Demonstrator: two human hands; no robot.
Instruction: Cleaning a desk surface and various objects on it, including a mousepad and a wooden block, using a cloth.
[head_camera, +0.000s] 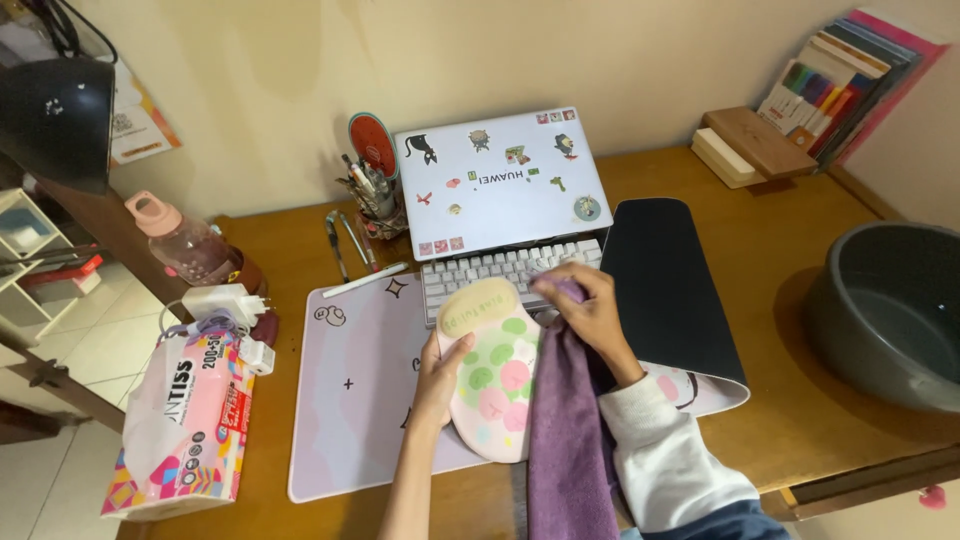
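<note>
Brown wooden desk (780, 260): bears everything listed below, set against a cream wall

Pale lilac rectangular desk mat (350, 400): lies flat on the left half of the desk; its right end is curled over, showing the black underside (665, 285)

Dark grey round plastic basin (890, 310): at the right edge of the desk, well apart from the hands

Closed silver laptop covered in stickers (500, 185): tilted up behind the white keyboard (490, 272)

Pink and white soft pack of tissues (185, 420): left edge of the desk, beside a white charger plug (222, 300)

Purple microfibre cloth (570, 430): hangs from the right hand (590, 310), whose fingers are curled and pinched around its upper end, pressing it to the pad's top right edge

Cream mouse pad with green and pink spots and a padded yellow wrist rest (492, 370): held above the mat, just in front of the keyboard; the left hand (440, 375) grips its left edge, thumb on the face, other fingers hidden behind

Pink-capped clear bottle (185, 240): far left

Pen holder (375, 195): left of the laptop
</note>
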